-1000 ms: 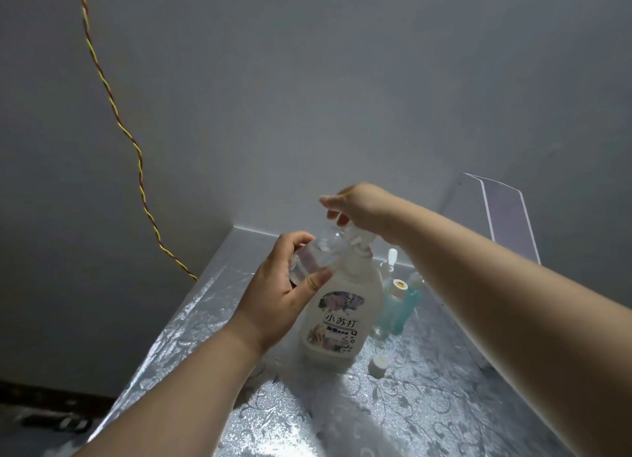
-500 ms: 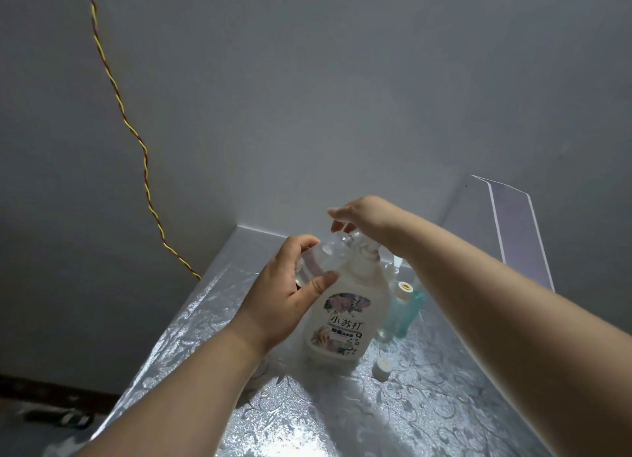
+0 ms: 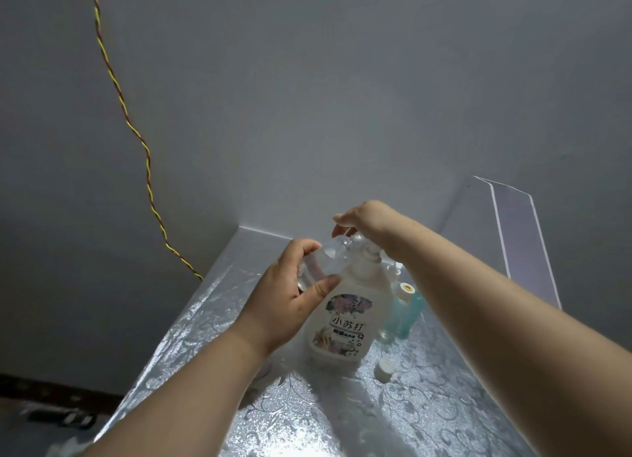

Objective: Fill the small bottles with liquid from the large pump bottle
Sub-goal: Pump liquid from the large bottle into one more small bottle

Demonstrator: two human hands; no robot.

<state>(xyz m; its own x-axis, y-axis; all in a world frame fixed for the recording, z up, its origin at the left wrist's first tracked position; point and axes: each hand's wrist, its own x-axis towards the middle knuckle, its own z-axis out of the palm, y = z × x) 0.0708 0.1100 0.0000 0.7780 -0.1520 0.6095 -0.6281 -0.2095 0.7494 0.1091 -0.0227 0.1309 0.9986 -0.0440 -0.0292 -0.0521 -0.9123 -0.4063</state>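
Note:
A large white pump bottle (image 3: 345,326) with a flowered label stands on the silver patterned table (image 3: 427,415). My left hand (image 3: 290,296) grips a small clear bottle (image 3: 330,256), tilted with its mouth up against the pump's spout. My right hand (image 3: 366,219) rests palm down on top of the pump head, which it mostly hides. Behind the big bottle to the right stand small bottles: a teal one (image 3: 407,314) with a white cap and clear ones partly hidden by my right arm. A loose white cap (image 3: 384,370) lies on the table beside the pump bottle.
A grey wall rises close behind the table. A twisted yellow and red cord (image 3: 136,138) hangs down the wall to the table's left edge. A clear plastic panel (image 3: 519,237) stands at the right. The floor lies below at the left.
My right hand has sunk lower on the pump head, pressing it down. The left hand keeps the small clear bottle at the spout. The view has shifted slightly.

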